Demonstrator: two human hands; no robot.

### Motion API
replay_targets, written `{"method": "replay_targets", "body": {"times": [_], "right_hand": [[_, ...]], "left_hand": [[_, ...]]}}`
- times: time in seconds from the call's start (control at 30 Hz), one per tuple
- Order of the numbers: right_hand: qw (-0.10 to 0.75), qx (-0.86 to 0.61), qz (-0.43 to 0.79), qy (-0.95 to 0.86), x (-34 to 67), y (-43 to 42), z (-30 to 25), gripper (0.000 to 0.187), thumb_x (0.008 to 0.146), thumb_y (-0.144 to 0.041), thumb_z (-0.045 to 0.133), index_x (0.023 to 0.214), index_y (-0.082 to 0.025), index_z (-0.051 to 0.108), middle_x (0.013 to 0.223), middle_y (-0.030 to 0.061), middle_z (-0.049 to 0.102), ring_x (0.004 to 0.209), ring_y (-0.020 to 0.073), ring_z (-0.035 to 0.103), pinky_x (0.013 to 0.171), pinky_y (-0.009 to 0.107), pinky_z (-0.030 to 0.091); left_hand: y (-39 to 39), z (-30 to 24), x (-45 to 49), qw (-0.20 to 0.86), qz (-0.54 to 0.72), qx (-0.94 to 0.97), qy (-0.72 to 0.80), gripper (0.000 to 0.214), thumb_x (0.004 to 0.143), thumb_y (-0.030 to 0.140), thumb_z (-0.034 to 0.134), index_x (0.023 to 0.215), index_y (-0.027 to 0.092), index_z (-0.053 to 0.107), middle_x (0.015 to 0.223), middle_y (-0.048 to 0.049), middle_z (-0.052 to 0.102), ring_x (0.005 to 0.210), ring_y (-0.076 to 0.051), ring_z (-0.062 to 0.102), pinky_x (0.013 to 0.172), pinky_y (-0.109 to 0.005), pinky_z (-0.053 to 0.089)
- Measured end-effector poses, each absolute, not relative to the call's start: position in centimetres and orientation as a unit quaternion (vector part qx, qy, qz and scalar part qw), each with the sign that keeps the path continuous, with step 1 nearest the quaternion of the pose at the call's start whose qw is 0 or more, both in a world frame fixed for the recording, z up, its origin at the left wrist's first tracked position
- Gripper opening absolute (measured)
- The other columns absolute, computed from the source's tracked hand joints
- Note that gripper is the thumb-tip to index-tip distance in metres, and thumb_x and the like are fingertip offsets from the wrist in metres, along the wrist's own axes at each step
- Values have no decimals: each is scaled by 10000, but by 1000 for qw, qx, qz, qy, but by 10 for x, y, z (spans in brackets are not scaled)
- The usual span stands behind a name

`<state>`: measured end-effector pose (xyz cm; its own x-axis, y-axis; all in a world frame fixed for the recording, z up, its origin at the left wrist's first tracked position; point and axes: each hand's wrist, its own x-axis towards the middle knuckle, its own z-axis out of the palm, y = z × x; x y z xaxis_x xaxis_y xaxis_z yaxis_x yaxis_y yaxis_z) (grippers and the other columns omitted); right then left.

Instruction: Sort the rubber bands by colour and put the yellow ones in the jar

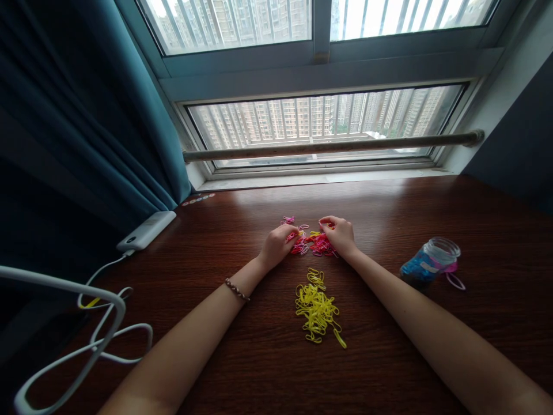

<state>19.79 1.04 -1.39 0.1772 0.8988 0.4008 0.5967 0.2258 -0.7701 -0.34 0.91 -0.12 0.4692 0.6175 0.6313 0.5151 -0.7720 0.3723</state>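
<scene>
A mixed pile of small rubber bands (pixel 323 244), mostly red and pink with a few yellow ones, lies on the brown wooden table (pixel 380 357). My left hand (pixel 279 245) reaches into the pile's left side with fingers closed; what they pinch is too small to make out. On the right side, my right hand (pixel 340 235) has thumb and forefinger pinched together, with bits of red and yellow band showing at its fingers. Nearer to me, between my forearms, is a separate heap of yellow rubber bands (pixel 317 308).
To the right, a clear jar (pixel 432 259) holding blue contents tilts on the table, with a pink strap (pixel 453 276) beside it. A white device (pixel 147 230) and looped white cable (pixel 116 323) lie left, by a blue curtain (pixel 147 144). A barred window stands behind.
</scene>
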Motion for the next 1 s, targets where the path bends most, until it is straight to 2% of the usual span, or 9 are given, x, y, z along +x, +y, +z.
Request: {"method": "replay_targets", "body": {"times": [0.1,0.27,0.4,0.6,0.83,1.0], "right_hand": [[458,-604,111,-643,197,7,-11,178,711,-261,603,860,-218,690,859,29,677,808,200,526,765,313,398],[374,-595,73,-708,193,0,-6,129,671,-366,658,673,-247,705,811,31,658,841,220,435,759,326,354],[352,-598,85,-715,191,2,-8,107,644,-338,687,651,-232,689,837,39,654,861,222,424,771,331,343],[385,-606,122,-685,193,8,-13,77,712,-272,620,687,-207,652,702,33,653,791,203,510,721,307,370],[432,-599,126,-662,195,9,-12,104,773,-257,538,741,-195,615,727,18,661,707,155,578,670,257,409],[464,-592,124,-647,196,8,-9,108,747,-287,573,750,-206,644,741,11,666,720,157,583,693,260,420]], "left_hand": [[9,-2,-3,78,404,836,363,77,796,225,568,814,152,585,775,-46,658,719,-160,625,684,-256,487],[7,-1,-2,102,411,827,370,101,802,246,564,832,157,602,785,-44,673,714,-155,636,672,-238,483],[3,3,1,150,426,814,365,119,791,258,580,810,153,632,787,-45,684,711,-154,638,693,-244,491],[-3,8,8,267,448,770,368,174,757,300,614,792,136,664,784,-65,696,717,-177,641,671,-264,514],[2,6,7,395,477,690,376,199,714,287,648,823,121,662,786,-70,692,721,-181,649,682,-285,532],[7,5,4,396,480,680,387,182,706,260,649,821,119,661,763,-65,683,689,-166,641,629,-258,525]]}}
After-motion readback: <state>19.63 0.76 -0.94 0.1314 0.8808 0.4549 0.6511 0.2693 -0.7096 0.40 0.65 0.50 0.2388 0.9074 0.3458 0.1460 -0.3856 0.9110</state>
